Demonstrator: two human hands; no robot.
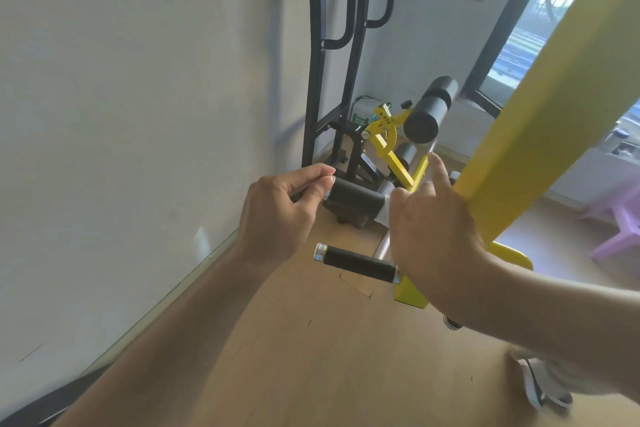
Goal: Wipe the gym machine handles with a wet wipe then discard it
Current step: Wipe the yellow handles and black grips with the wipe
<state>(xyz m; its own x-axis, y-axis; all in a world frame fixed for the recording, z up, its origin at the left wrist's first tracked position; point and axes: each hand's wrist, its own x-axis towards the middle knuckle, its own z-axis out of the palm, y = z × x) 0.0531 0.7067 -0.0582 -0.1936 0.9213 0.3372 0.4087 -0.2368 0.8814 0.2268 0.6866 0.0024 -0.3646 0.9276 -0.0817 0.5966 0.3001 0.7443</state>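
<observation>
A: Head view. What are the hands doing?

B: The left hand pinches the outer, capped end of the upper handle, thumb and fingers curled closed round it. The right hand is at that handle's inner end, where it meets the yellow frame; fingers mostly bent, index raised.

A: And the wipe?

B: A scrap of white wipe shows at the inner end of the upper handle, just under the right hand's knuckles, pressed against the grip (most of it is hidden, so I cannot tell how firmly the fingers hold it).

A: Any other handle?

B: A lower handle, black with a silver cap, juts left from the frame beneath both hands, untouched.

A: Around it?

B: Wooden floor, pale wall on the left, a black roller pad further back, a shoe at the lower right.
</observation>
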